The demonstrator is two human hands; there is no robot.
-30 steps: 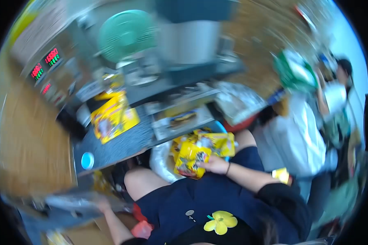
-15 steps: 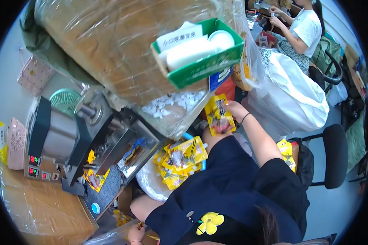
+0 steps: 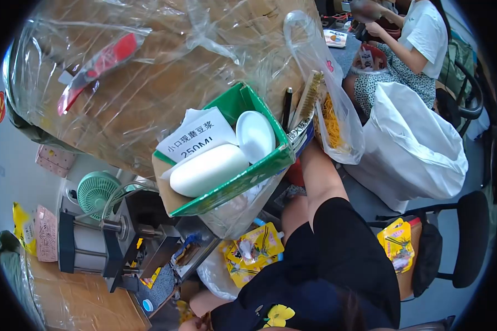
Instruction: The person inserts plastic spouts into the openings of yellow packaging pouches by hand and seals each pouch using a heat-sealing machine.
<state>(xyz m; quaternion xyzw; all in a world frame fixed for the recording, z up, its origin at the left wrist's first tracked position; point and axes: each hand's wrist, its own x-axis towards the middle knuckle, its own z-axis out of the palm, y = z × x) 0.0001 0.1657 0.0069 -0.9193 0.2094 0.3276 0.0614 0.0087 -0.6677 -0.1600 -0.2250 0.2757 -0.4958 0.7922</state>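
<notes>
My left hand (image 3: pixel 190 325) is at the bottom edge, partly cut off. Its fingers look closed on a smeared yellow pouch (image 3: pixel 183 311). My right forearm (image 3: pixel 319 176) reaches forward past my knee, and the hand itself is hidden behind the stacked things at the table's corner. Several printed yellow pouches (image 3: pixel 254 248) lie in a tub lined with a white bag (image 3: pixel 211 276), between my legs and a sealing machine (image 3: pixel 88 243) with metal rods. Another yellow pouch (image 3: pixel 150 278) lies under the machine's head, partly hidden.
A green box (image 3: pixel 232 190) with a white rounded object (image 3: pixel 210 170) stands on a plastic-wrapped carton (image 3: pixel 165 83). A clear bag (image 3: pixel 345 132) hangs at its corner. To the right are a white sack (image 3: pixel 408 149), yellow pouches (image 3: pixel 397 245), a chair (image 3: pixel 472 243) and another person (image 3: pixel 422 44).
My view has shifted, so the green box appears lower and larger. My right hand, which held a yellow pouch above my knee, has gone forward out of sight with it.
</notes>
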